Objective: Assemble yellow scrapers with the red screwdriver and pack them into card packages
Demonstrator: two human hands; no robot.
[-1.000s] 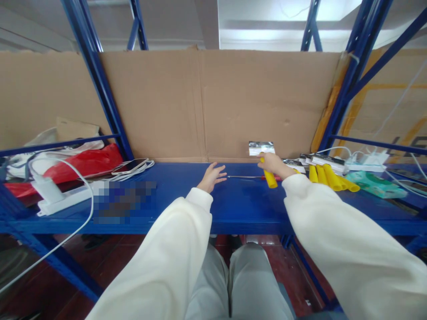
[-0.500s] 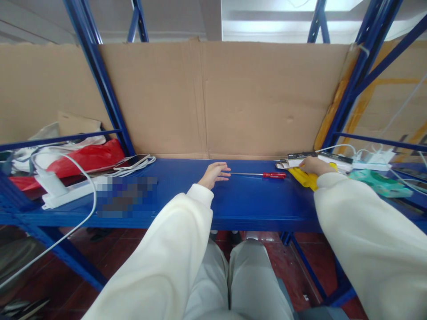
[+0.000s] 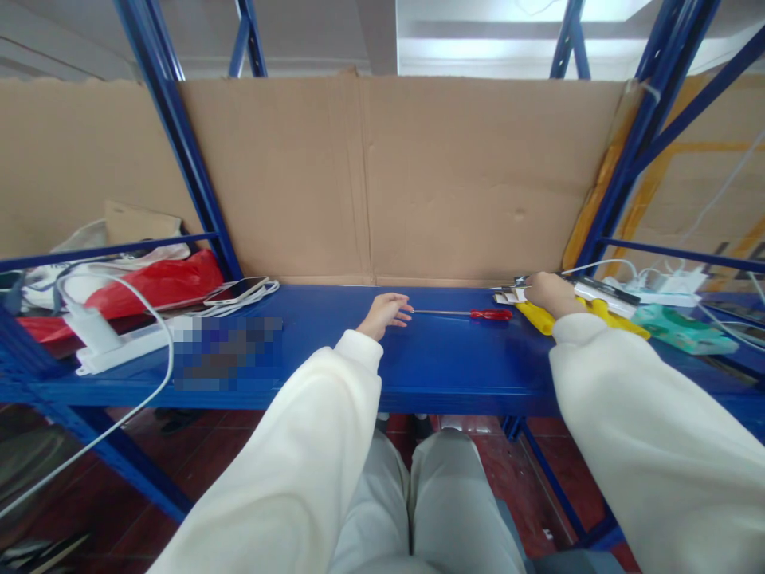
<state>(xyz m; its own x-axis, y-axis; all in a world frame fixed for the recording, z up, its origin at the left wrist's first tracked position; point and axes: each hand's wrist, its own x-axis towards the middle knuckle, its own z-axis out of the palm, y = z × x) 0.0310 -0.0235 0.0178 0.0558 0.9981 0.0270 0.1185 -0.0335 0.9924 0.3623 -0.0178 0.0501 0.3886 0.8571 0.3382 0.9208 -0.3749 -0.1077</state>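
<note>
My left hand is over the middle of the blue shelf, palm turned inward and fingers apart. Just right of its fingertips lies a screwdriver with a red handle, its thin metal shaft pointing at the hand. My right hand is closed among items at the right, its fingertips mostly hidden. Yellow handles of a tool show on both sides of this hand; the tool's head is not visible. Small white and dark flat pieces lie beside the fingers.
A green patterned packet and a white power strip with plugs sit at the right. On the left are a phone with a cable, another power strip and a red bag. Cardboard stands behind.
My right hand has shifted slightly left and away from me. More yellow handle now shows to its right, lower and farther out. The left hand and the screwdriver stay nearly still.
</note>
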